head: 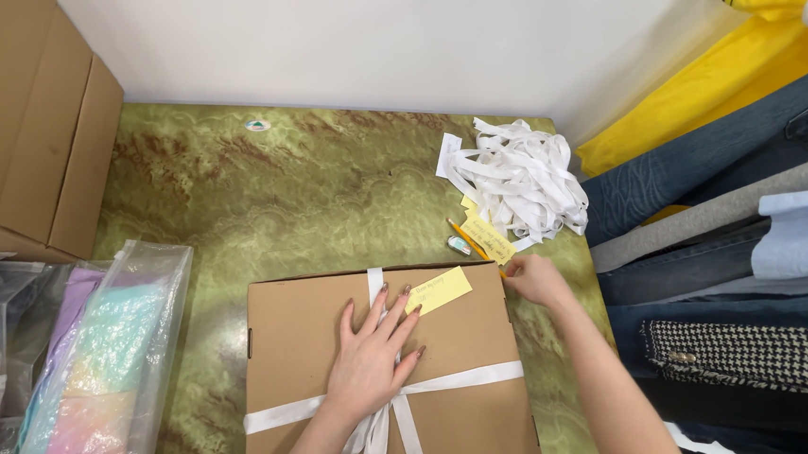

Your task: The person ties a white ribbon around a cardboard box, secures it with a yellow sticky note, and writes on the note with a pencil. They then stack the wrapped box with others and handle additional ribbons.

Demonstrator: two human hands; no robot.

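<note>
A flat brown cardboard box (299, 358) lies on the green marbled table, tied with a white ribbon (471, 377) crossed over its lid. My left hand (373, 352) rests flat on the lid, fingers spread over the ribbon. A yellow paper note (439, 290) lies on the lid by the fingertips. My right hand (536, 279) is at the box's far right corner, fingers closed on the end of a yellow pencil (466, 237) that lies beside a pad of yellow notes (488, 238).
A heap of white ribbon pieces (519, 176) lies at the table's far right. Clear bags of pastel cloth (92, 372) sit at left, brown cartons (17, 121) behind them. Folded clothes (739, 279) stack at right. A small eraser (459, 245) lies by the pencil.
</note>
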